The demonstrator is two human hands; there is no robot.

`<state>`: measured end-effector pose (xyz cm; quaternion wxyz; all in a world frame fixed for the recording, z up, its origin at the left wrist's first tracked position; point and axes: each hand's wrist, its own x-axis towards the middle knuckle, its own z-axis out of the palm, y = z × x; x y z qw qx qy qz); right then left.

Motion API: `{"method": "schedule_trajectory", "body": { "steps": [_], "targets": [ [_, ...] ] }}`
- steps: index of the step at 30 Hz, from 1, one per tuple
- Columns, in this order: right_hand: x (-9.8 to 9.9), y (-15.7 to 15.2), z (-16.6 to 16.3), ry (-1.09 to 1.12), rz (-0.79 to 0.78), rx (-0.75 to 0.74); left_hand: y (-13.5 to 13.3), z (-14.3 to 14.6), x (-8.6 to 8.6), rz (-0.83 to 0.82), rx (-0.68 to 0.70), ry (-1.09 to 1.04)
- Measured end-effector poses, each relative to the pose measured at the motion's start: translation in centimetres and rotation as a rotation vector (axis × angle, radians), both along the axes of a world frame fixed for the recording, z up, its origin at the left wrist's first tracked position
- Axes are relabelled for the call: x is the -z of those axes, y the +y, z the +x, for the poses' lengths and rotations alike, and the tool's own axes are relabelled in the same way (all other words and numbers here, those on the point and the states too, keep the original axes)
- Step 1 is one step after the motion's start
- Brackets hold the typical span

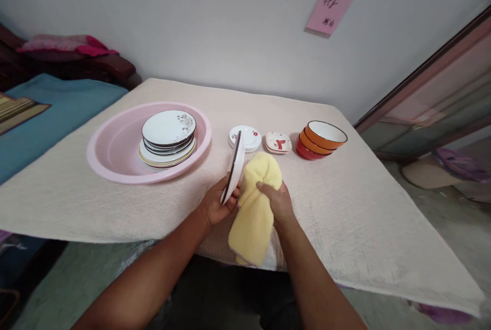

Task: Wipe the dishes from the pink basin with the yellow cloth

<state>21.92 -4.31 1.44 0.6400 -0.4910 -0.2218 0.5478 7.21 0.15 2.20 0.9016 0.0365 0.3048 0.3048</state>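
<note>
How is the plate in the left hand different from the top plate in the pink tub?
The held plate is tipped up, seen nearly edge-on, while the top plate lies flat.
The left hand grips the held plate; the top plate sits in the pink tub, with no hand on it.
The top plate shows a grey flower; any picture on the held plate can't be seen.
Both are white with a dark rim.

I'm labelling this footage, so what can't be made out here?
All in the head view:
- Any pattern on the held plate: turned nearly edge-on in the left hand.
- Part of the right hand: behind the yellow cloth.
- Inside of the red bowl: covered by the orange bowls stacked above it.
</note>
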Motion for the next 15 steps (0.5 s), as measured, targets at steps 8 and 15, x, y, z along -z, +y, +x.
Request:
{"method": "schedule_trajectory", "body": {
  "steps": [8,15],
  "targets": [
    [-0.1,0.1,0.9,0.085,-0.001,0.016,-0.5,-0.2,1.7,0.003,-0.041,-0.166],
    [-0.4,0.1,0.8,0.050,-0.015,0.008,-0.2,-0.7,1.7,0.048,-0.064,-0.204]
  ]
}}
